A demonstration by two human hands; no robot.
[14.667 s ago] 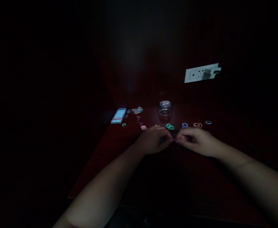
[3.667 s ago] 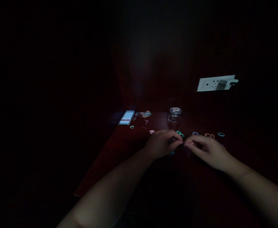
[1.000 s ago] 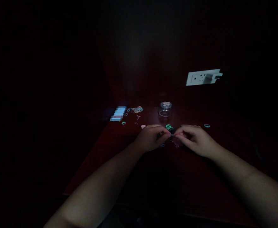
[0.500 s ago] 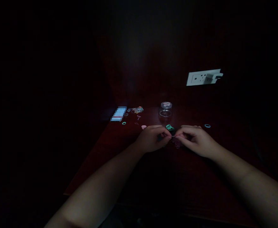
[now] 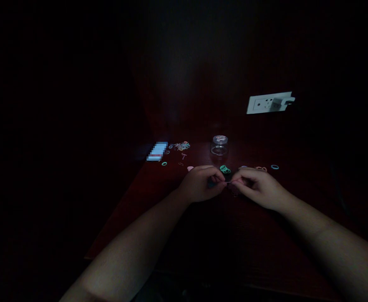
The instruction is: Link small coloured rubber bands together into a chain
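Note:
My left hand (image 5: 199, 184) and my right hand (image 5: 259, 188) meet over the table, each with thumb and forefinger pinched. Between their fingertips runs a thin pale hair tie (image 5: 228, 182), pulled short and straight. Just beyond the fingers lies a small heap of green hair ties (image 5: 224, 169). Dim purple hair ties (image 5: 234, 191) rest below the right fingertips, partly covered. Pink hair ties (image 5: 190, 168) show past the left knuckles, and brownish hair ties (image 5: 261, 168) past the right hand.
A clear lidded jar (image 5: 219, 147) stands at the back. A lit phone (image 5: 157, 151) lies at the left beside a mixed pile of hair ties (image 5: 182, 146). One blue hair tie (image 5: 275, 167) is at the right. A wall socket (image 5: 268, 102) holds a plug. The room is dark.
My right hand has dropped slightly, uncovering more of the brownish hair ties behind it. Both hands keep their pinch on the pale hair tie.

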